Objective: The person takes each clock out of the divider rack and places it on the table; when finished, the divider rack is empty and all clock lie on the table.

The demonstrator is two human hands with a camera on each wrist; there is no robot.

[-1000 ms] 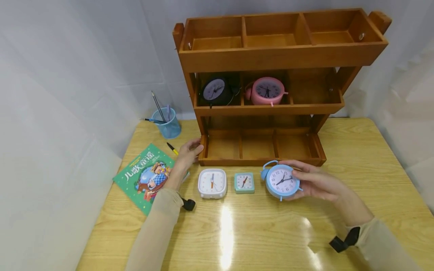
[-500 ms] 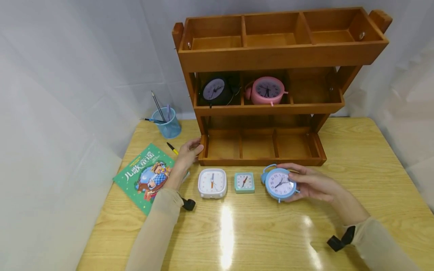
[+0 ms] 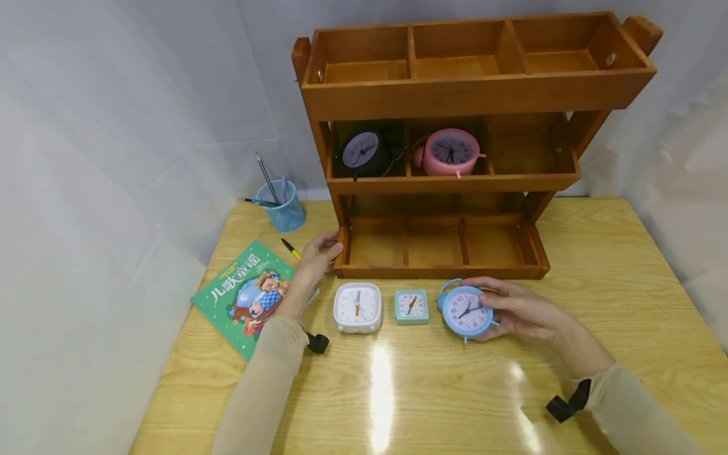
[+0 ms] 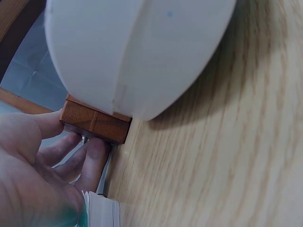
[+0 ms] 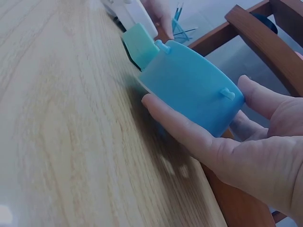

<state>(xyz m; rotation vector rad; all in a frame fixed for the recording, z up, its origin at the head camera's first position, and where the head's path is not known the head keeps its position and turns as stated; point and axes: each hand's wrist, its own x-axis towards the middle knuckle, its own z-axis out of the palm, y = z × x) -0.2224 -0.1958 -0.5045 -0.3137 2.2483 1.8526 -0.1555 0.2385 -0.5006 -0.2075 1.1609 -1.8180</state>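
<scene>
My right hand (image 3: 520, 313) grips a light blue twin-bell alarm clock (image 3: 467, 311) by its right side, thumb and fingers round the case. The clock's dial faces up; the right wrist view shows its blue case (image 5: 189, 90) tilted close over the table. Left of it lie a small mint square clock (image 3: 411, 307) and a white rounded-square alarm clock (image 3: 357, 308). My left hand (image 3: 314, 260) holds the left end of the bottom tier of a brown wooden shelf (image 3: 443, 273); in the left wrist view thumb and fingers lie about its wooden corner (image 4: 94, 120).
On the middle tier sit a black alarm clock (image 3: 364, 151) and a pink one (image 3: 452, 153). A green picture book (image 3: 244, 297) lies partly under my left forearm, near a yellow-black pen (image 3: 291, 248). Behind it stands a blue pen cup (image 3: 287, 212).
My right hand has moved slightly left and down in the head view with the blue alarm clock, nearer to the mint clock. The left hand stays at the shelf.
</scene>
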